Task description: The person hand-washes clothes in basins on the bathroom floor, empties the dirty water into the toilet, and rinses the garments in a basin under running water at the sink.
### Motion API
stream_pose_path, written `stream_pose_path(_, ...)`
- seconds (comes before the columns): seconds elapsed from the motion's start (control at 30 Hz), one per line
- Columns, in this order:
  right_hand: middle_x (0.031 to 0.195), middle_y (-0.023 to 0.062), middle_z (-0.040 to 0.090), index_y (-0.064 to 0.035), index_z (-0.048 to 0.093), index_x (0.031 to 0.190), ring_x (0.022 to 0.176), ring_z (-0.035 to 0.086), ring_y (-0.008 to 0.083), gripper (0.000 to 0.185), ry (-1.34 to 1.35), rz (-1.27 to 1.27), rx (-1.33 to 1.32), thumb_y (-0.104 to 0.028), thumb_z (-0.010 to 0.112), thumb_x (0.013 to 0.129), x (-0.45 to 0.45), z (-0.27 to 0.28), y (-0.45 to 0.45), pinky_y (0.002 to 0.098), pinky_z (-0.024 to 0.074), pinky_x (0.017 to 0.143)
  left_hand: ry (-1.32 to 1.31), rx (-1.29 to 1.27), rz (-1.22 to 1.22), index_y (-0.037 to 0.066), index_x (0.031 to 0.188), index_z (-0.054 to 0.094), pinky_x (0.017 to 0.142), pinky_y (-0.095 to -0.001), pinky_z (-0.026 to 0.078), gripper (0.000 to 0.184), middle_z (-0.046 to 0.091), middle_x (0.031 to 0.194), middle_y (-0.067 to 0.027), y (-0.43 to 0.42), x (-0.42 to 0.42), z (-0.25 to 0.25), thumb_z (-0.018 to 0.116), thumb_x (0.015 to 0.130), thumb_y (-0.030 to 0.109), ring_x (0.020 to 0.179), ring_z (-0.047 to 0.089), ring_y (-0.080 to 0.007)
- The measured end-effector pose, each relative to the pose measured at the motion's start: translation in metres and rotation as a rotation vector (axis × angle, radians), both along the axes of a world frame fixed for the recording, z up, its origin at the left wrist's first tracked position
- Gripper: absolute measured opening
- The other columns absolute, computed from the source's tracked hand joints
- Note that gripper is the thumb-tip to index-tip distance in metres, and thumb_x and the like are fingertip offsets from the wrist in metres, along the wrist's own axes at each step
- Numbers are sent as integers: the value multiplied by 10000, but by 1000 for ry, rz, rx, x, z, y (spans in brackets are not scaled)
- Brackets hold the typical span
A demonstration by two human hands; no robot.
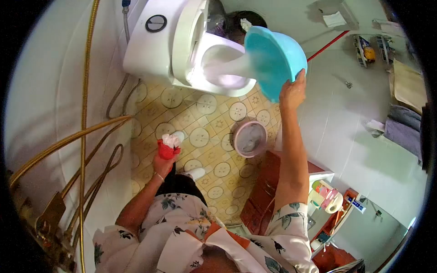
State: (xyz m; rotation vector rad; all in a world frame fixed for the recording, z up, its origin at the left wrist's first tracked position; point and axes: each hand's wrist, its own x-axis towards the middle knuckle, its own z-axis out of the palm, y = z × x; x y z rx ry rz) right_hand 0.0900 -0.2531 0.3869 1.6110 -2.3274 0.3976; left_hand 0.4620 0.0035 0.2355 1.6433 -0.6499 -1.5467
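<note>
My right hand (292,91) grips the rim of a light blue plastic basin (291,48), tipped on its side at the toilet. A blurred stream of water (234,67) runs from the basin into the bowl of the white toilet (243,88), whose lid and seat are up. Lower on the left, my left hand (165,164) is closed around a bunched red and pale pink cloth (168,148), held above the floor near my feet. What kind of cloth it is, I cannot make out.
A pink basin (250,139) with greyish contents sits on the patterned tile floor (200,136). Dark red cabinet (261,191) and washstand stand at right. Gold hoses (86,91) hang along the left wall. A dark bin (248,20) is behind the toilet; towels (405,123) hang far right.
</note>
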Motion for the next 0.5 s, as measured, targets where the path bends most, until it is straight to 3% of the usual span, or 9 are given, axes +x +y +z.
stream_pose_path(0.07,1204,297,447,-44,320,1310,889,579,409,633,93,108,-119,-54,569,729,4,15,3,444,488,739,327,-16,96,18,1205,434,850,-309,442,643,580,1063,-79,-12,-10,11,733,637,47,984,560,-179)
stream_pose_path(0.1,1204,297,447,-44,320,1310,889,579,409,633,101,104,-128,-54,569,729,8,25,5,444,488,739,335,-24,91,18,1205,434,850,-309,442,643,580,1063,-79,-14,-11,10,733,637,47,984,560,-179)
stream_pose_path(0.17,1251,303,402,-52,322,1319,895,582,407,663,84,83,-67,-34,575,706,21,52,10,421,497,738,45,-80,-74,10,1218,419,845,-302,443,665,583,1064,-88,-21,-12,10,737,638,73,967,572,-188)
stream_pose_path(0.27,1252,292,408,-61,324,1320,892,591,389,691,85,106,-68,-18,583,680,27,76,9,397,513,707,-84,-75,-196,-5,1217,412,828,-291,451,687,587,1060,-92,-31,-9,27,750,630,111,948,582,-187)
stream_pose_path(0.5,1258,282,409,-72,311,1328,892,597,371,738,131,165,-127,-7,612,657,41,110,11,387,521,706,-49,-228,-175,-25,1193,434,835,-290,445,666,587,1051,-99,-41,-11,38,756,632,133,934,576,-168)
